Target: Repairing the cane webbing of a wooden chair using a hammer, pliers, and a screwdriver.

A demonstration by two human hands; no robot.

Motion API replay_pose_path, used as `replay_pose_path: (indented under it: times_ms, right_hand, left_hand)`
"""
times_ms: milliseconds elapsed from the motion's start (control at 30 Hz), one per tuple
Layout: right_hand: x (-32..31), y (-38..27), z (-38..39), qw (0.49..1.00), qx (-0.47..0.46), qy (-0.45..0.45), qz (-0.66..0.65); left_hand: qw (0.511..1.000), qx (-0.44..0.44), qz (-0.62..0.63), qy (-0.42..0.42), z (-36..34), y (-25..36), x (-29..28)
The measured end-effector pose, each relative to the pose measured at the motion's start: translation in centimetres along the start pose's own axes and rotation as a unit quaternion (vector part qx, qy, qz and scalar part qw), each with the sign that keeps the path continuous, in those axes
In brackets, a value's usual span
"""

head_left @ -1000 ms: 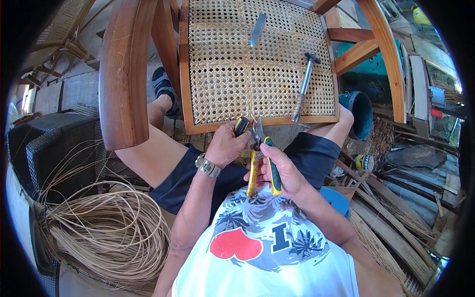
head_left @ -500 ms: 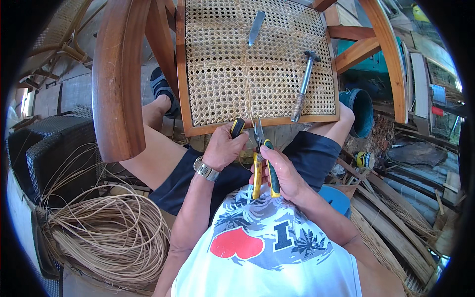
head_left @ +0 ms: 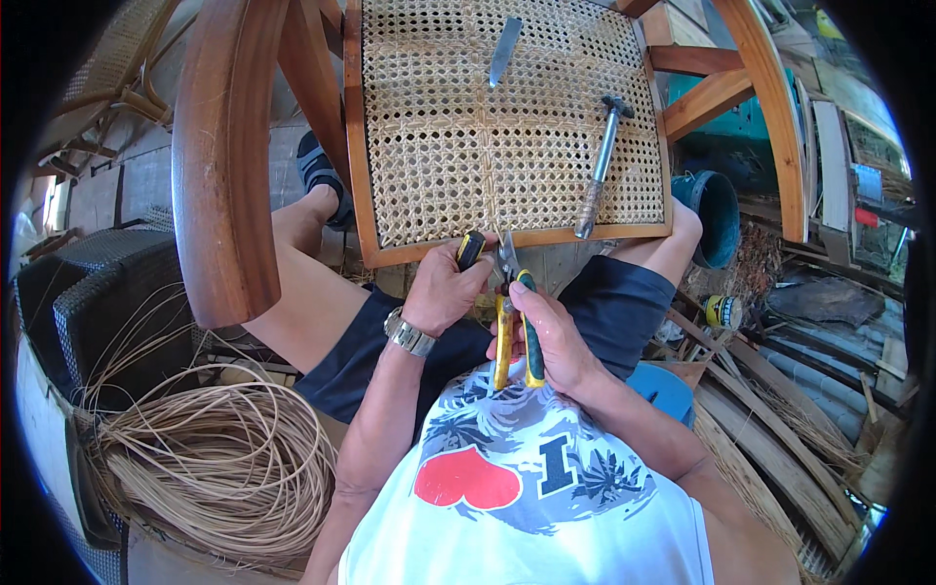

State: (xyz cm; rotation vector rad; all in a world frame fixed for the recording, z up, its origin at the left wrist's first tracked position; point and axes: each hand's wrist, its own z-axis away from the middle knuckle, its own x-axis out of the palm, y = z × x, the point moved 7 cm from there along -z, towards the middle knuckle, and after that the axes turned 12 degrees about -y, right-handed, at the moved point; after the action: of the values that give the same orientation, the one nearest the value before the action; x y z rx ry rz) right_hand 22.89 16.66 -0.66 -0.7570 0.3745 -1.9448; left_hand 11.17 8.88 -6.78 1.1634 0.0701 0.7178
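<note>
The left hand curls its fingers tightly around a black-and-yellow tool handle. The right hand's fingers wrap, loosely bent, around yellow-and-green pruning shears, blades by the cane seat's front rail. Contents of the dark teal bucket and yellow-labelled tin, at right, cannot be told.

This looks like a rough furniture workshop. A cane seat carries tools: a hammer near its right edge, handle end at the near edge, and a blade toward its far edge. Cutters are just beside the near edge. A large coil of cane lies out from the near left corner. Beyond the right edge are a bucket, a tin and piled boards.
</note>
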Motion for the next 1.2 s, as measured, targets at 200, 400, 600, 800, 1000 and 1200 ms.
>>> replay_pose_path:
  times_ms: [200, 400, 600, 800, 1000, 1200]
  right_hand:
    - [0.2, 0.0, -0.1, 1.0, 0.0, 0.008, -0.018]
    - [-0.3, 0.1, -0.3, 0.999, -0.005, 0.03, 0.024]
    - [-0.5, 0.6, -0.5, 1.0, -0.004, 0.028, -0.011]
    - [-0.5, 0.2, -0.2, 0.998, -0.015, 0.04, -0.041]
    - [-2.6, -0.7, 1.2, 0.986, 0.035, 0.004, -0.164]
    - [-2.3, 1.5, 0.9, 0.971, 0.037, -0.095, -0.218]
  left_hand:
    - [1.0, -0.007, -0.001, -0.003, 0.0, 0.0, 0.0]
    - [0.999, -0.006, 0.031, -0.012, 0.0, -0.1, 0.1]
    - [1.0, -0.01, 0.024, -0.011, -0.1, -0.3, 0.0]
    - [1.0, -0.005, 0.025, -0.004, 0.1, 0.0, 0.0]
    - [0.996, -0.017, 0.065, 0.065, 1.5, 0.1, -1.3]
    - [0.997, -0.019, 0.041, 0.057, 0.7, 0.2, -0.7]
